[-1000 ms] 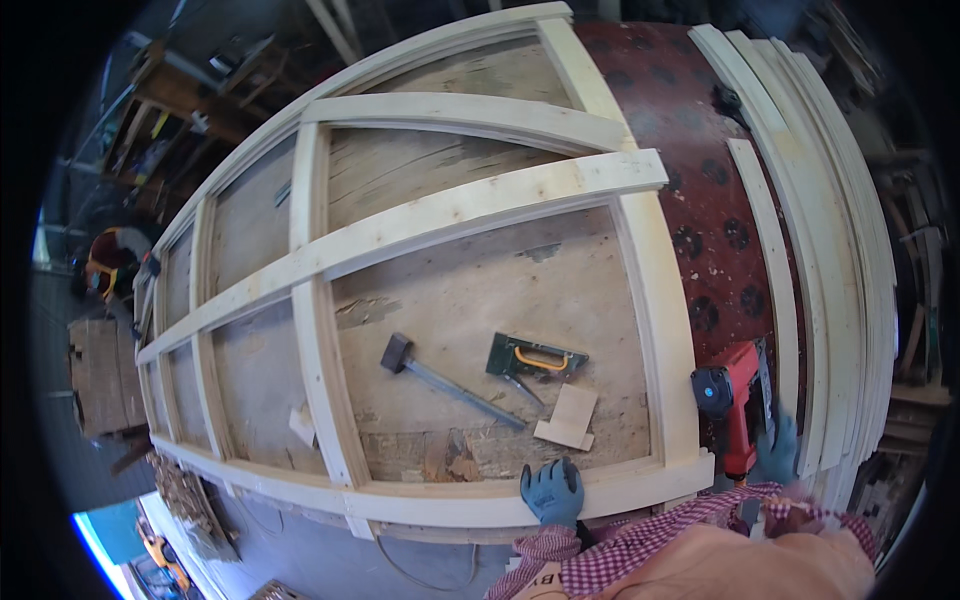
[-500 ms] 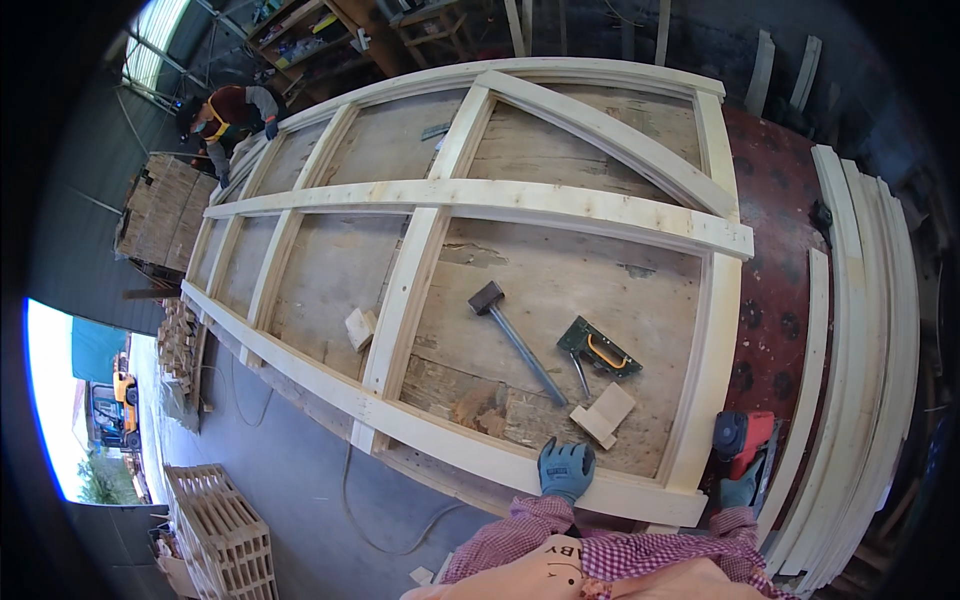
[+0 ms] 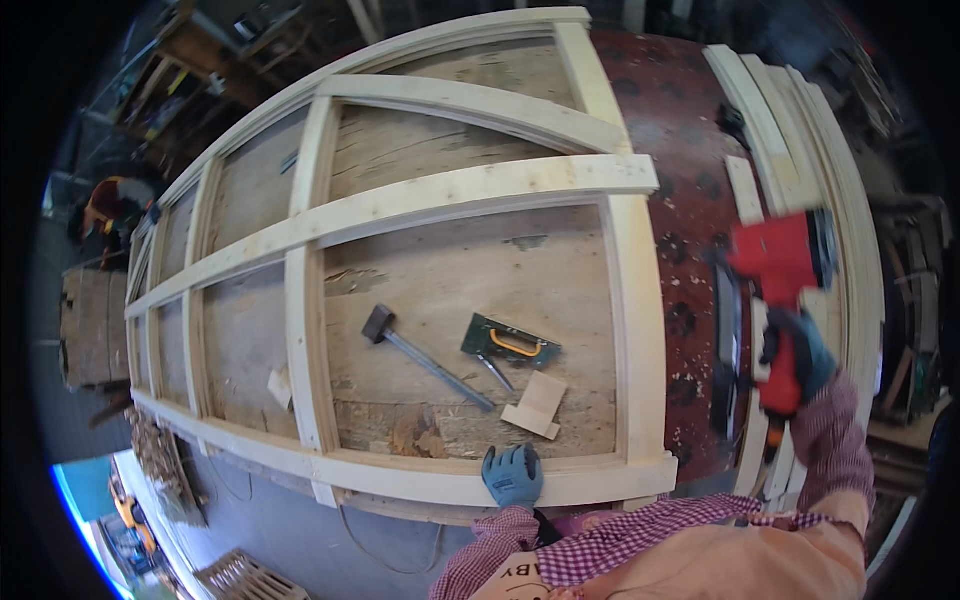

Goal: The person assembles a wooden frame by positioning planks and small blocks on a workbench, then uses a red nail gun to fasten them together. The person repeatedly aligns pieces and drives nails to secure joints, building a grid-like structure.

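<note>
A pale wooden frame (image 3: 400, 205) with crossbeams and one diagonal brace lies on a worn board (image 3: 460, 265). My left hand (image 3: 513, 477), in a blue-grey glove, rests on the near beam, its fingers curled over the inner edge. At the right, my right hand (image 3: 818, 355), gloved alike, grips the handle of a red nail gun (image 3: 775, 255) with a dark long magazine. The gun is raised beside the frame's right end, apart from it. Inside the nearest bay are a mallet (image 3: 425, 360), a dark green tool with a yellow handle (image 3: 512, 341) and small wood blocks (image 3: 537, 404).
Long pale boards (image 3: 830, 170) are stacked to the right, past a dark red surface (image 3: 682, 300). A co-worker (image 3: 115, 205) bends at the far left end, near a stack of brown timber (image 3: 92, 325). A slatted wooden pallet (image 3: 245, 577) stands at the lower left, close to a cable (image 3: 385, 565).
The nail gun in my right hand has come up from beside the near right corner and turned. My left hand stays on the near beam. The view has shifted to the right.
</note>
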